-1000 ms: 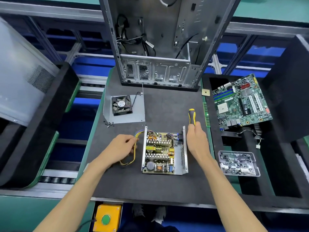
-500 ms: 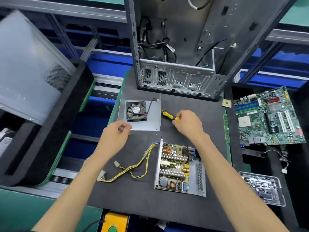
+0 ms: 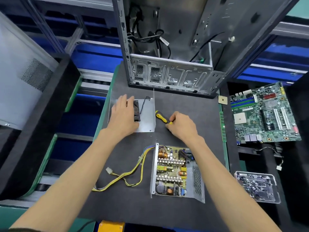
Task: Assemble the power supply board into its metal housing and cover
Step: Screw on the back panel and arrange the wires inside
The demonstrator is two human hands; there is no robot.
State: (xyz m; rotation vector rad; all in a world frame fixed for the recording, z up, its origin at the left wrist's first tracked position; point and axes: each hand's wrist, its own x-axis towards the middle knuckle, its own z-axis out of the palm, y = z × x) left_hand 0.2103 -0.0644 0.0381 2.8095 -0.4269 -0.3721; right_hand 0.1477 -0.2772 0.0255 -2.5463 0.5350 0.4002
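My left hand [image 3: 124, 114] lies flat and spread on the cover [image 3: 147, 114], the bent sheet-metal piece with the black fan [image 3: 136, 111] mounted on it, toward the far left of the table [image 3: 184, 213]. My right hand [image 3: 181, 126] is curled round the tip end of the yellow-and-black screwdriver [image 3: 161, 117], which lies on the mat just beside the cover's upright flange.

The power supply board [image 3: 171, 171] sits in its open metal housing [image 3: 198, 180] near the table's front edge, between my forearms, its yellow wire bundle [image 3: 127, 178] trailing off to the left.

I judge the cover light but stiff, with thin edges that could bite, and a little top-heavy from the fan. I would take it by the flat plate and the folded flange, not by the fan or its thin lead. The housing looks heavier; its side walls are the place to hold, never the coils or capacitors, which look fragile.

The dark mat looks grippy, so parts should not slide. A computer case [image 3: 170, 72] stands at the far edge and a motherboard [image 3: 264, 114] lies off to the right.
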